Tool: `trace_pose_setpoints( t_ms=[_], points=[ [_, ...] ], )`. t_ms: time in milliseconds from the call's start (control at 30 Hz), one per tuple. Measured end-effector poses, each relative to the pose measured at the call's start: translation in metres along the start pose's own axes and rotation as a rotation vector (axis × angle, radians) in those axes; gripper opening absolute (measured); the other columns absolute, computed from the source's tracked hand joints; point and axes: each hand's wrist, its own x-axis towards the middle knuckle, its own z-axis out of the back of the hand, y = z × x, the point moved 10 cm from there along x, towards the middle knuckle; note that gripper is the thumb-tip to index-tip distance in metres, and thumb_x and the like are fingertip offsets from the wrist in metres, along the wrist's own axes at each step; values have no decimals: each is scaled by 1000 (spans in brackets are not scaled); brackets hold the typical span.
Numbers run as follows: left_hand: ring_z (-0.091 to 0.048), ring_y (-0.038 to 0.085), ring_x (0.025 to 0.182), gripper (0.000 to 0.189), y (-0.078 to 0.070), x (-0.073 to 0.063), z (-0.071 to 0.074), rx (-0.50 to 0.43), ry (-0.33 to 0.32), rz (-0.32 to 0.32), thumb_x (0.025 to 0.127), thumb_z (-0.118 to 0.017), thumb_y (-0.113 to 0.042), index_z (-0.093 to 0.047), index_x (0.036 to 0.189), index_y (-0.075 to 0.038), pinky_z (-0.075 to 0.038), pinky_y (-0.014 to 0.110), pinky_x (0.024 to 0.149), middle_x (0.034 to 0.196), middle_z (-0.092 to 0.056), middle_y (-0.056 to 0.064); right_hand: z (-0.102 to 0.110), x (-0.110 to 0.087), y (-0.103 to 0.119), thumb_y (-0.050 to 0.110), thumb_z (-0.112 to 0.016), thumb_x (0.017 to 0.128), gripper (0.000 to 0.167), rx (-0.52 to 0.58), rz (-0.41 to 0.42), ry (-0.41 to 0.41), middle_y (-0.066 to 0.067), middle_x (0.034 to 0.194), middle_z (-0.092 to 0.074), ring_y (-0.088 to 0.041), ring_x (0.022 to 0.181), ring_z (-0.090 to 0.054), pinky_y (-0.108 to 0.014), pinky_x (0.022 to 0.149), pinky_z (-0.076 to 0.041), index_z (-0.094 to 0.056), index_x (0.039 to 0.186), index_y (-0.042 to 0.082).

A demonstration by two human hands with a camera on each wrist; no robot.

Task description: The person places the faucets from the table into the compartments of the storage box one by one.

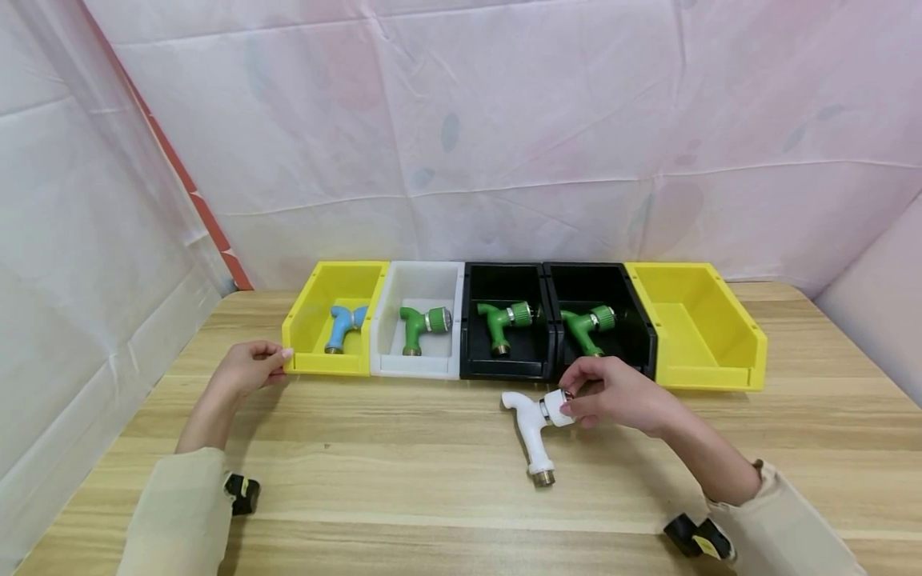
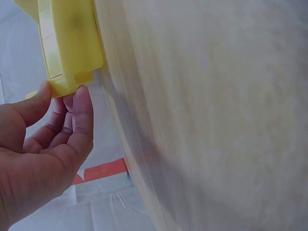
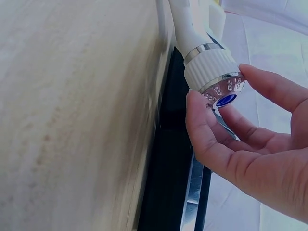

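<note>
My right hand (image 1: 619,396) pinches the knob of a white plastic tap (image 1: 531,428) between thumb and fingers, in front of the black bins. In the right wrist view, the white ribbed knob (image 3: 209,69) ends in a clear cap with a blue centre. Whether the tap rests on the table or hangs just above it, I cannot tell. At the far left, my left hand (image 1: 248,370) grips the front corner of a yellow bin (image 1: 327,365), thumb on one side and fingers on the other. Inside that bin lies a blue tap (image 1: 340,328).
Right of the yellow bin, a white bin (image 1: 418,366) and two black bins, one nearer the left (image 1: 504,370), each hold a green tap (image 1: 414,328). Another yellow bin (image 1: 720,376) closes the row. Behind them hangs a pale sheet (image 1: 533,120); the wooden table (image 1: 360,456) stretches in front.
</note>
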Motion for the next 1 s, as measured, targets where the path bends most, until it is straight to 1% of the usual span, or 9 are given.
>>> trace_pose_setpoints(
  t_ms=[167, 333, 533, 600, 767, 833, 1000],
  points=[
    [-58, 10, 73, 33, 0, -1, 0, 5, -3, 2, 95, -49, -21, -49, 107, 10, -53, 26, 70, 85, -52, 7, 2, -3, 5, 7, -71, 77, 32, -35, 25, -16, -12, 85, -56, -24, 70, -60, -35, 62, -54, -54, 100, -8],
    [-58, 11, 74, 33, 0, 0, 0, 15, -6, 0, 96, -48, -21, -49, 108, 10, -53, 26, 71, 87, -52, 8, 9, -5, 6, 8, -72, 75, 32, -76, 29, -56, -11, 85, -57, -24, 66, -59, -35, 61, -53, -56, 99, -7],
    [-58, 10, 74, 34, 0, 1, 1, 20, -7, -2, 96, -47, -21, -49, 109, 10, -53, 25, 71, 90, -52, 9, 17, -8, 6, 8, -74, 73, 32, -106, 24, -87, -12, 83, -58, -25, 67, -59, -36, 63, -53, -59, 98, -5],
    [-58, 10, 74, 34, 0, 1, 1, 17, -7, -1, 96, -48, -21, -49, 109, 10, -53, 25, 71, 89, -52, 9, 19, -8, 7, 8, -73, 73, 32, -112, 36, -89, -12, 83, -58, -24, 68, -60, -35, 62, -53, -59, 98, -6],
    [-58, 11, 74, 33, 1, 1, 1, 11, -7, 8, 96, -48, -21, -49, 109, 9, -53, 25, 71, 89, -52, 9, 24, -11, 11, 7, -73, 73, 32, -113, 45, -106, -11, 83, -59, -19, 67, -60, -33, 63, -53, -61, 99, -6],
    [-58, 11, 74, 34, 1, 1, 1, 13, -8, 13, 96, -48, -22, -49, 109, 9, -53, 25, 71, 89, -52, 9, 27, -12, 11, 6, -73, 73, 33, -103, 35, -112, -11, 83, -59, -18, 68, -60, -33, 64, -54, -60, 100, -7],
    [-58, 10, 73, 33, 1, 0, 1, 13, -11, 15, 96, -48, -22, -49, 108, 9, -53, 25, 70, 88, -52, 8, 33, -15, 11, 6, -72, 75, 34, -100, 26, -123, -12, 84, -60, -22, 70, -60, -34, 66, -54, -59, 103, -8]
  ],
)
